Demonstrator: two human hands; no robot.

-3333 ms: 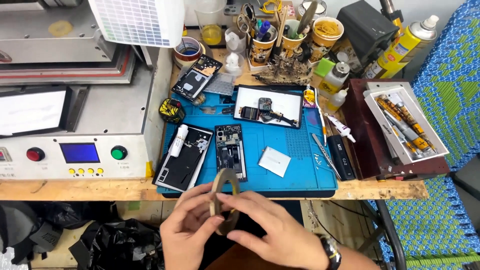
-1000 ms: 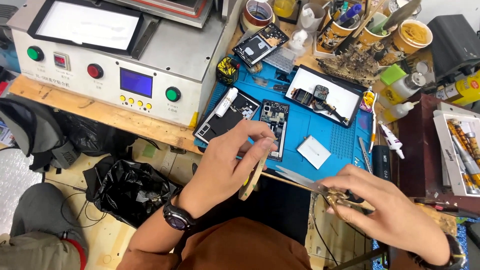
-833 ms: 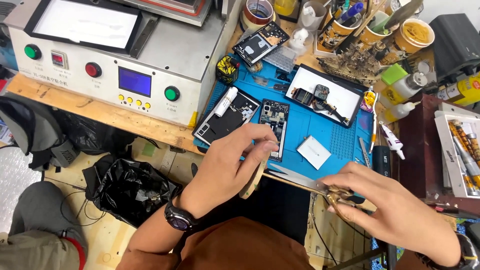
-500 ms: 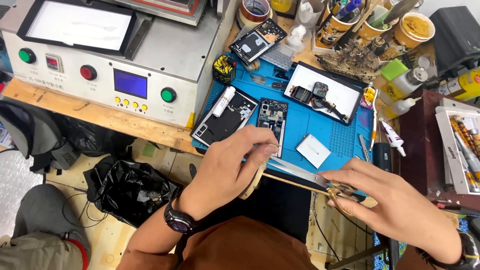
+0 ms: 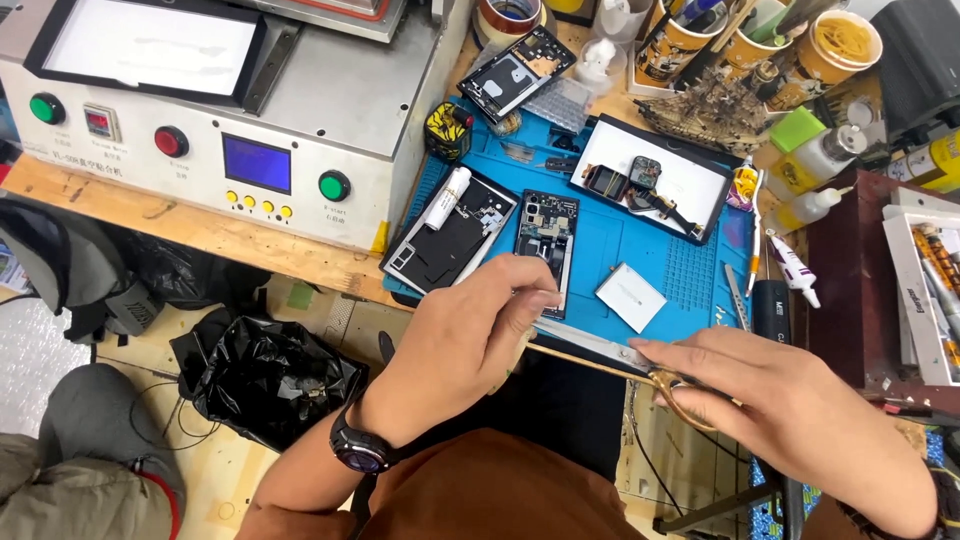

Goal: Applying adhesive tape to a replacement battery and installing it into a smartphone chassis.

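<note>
My left hand (image 5: 465,345) is pinched around a tan roll of tape, mostly hidden under the fingers, at the front edge of the blue work mat (image 5: 640,250). A thin tan strip of tape (image 5: 585,362) runs from it toward my right hand (image 5: 790,420). My right hand grips scissors (image 5: 610,352) with gold handles, their blades lying along the strip close to my left fingertips. Just beyond the hands, an opened phone (image 5: 547,240) lies on the mat with its insides showing.
A phone frame (image 5: 445,240) with a white tube (image 5: 447,197) on it, a white card (image 5: 631,297) and a white tray of watch parts (image 5: 690,185) share the mat. A grey machine with buttons (image 5: 250,120) stands left. Cups of tools (image 5: 840,45) line the back. A black bag (image 5: 270,375) lies below.
Both hands held the tape roll at first. My right hand has since taken scissors and brought them up and left, until the blades reach the tape beside my left fingers.
</note>
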